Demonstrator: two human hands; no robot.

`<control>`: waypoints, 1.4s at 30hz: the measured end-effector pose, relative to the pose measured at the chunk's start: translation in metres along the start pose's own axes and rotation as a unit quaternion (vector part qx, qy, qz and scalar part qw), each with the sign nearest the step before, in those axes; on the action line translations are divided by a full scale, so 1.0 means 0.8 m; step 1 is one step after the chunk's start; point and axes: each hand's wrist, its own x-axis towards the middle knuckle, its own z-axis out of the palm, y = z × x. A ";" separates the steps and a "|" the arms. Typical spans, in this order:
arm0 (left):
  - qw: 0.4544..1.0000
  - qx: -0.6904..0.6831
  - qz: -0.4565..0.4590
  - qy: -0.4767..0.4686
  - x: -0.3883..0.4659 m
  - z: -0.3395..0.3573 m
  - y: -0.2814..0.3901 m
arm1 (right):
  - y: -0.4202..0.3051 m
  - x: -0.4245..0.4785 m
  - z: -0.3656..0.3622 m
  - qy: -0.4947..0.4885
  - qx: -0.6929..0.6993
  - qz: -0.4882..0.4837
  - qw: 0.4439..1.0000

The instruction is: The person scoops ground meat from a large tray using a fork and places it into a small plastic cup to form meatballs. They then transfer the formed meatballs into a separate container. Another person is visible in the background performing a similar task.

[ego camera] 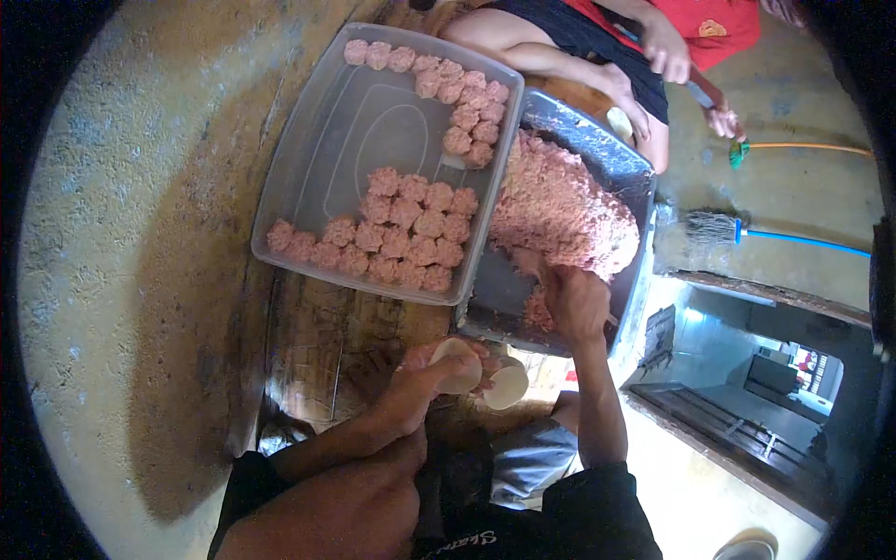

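Observation:
My left hand holds a round pale dough wrapper under its thumb. A second round wrapper shows by its fingertips. My right hand reaches down into a dark plastic tub, against a large mound of pink minced meat filling. Its fingers are partly hidden, so whether it grips a tool or some filling is unclear. A smaller clump of filling lies beside it. Left of the mound, a translucent plastic tray carries several rows of filled pink dumplings.
The tray's right edge overlaps the tub. Beyond the tub sits another person, whose hands hold a knife-like blade. A pale round piece lies by that person's foot. A mop is at right, and a wall rises at left.

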 end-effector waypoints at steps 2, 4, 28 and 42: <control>0.999 -0.033 0.005 0.021 0.000 0.004 -0.003 | -0.016 0.003 -0.001 -0.004 0.043 -0.020 0.999; 0.999 -0.015 -0.004 0.038 -0.003 0.013 0.007 | -0.053 0.016 -0.006 -0.037 0.002 -0.019 0.999; 0.981 -0.124 0.150 -0.027 0.029 0.129 0.010 | -0.072 -0.192 -0.171 0.162 0.239 -0.075 0.955; 0.980 -0.016 0.195 0.040 0.011 0.123 0.023 | -0.093 -0.223 -0.198 0.204 0.330 -0.104 0.916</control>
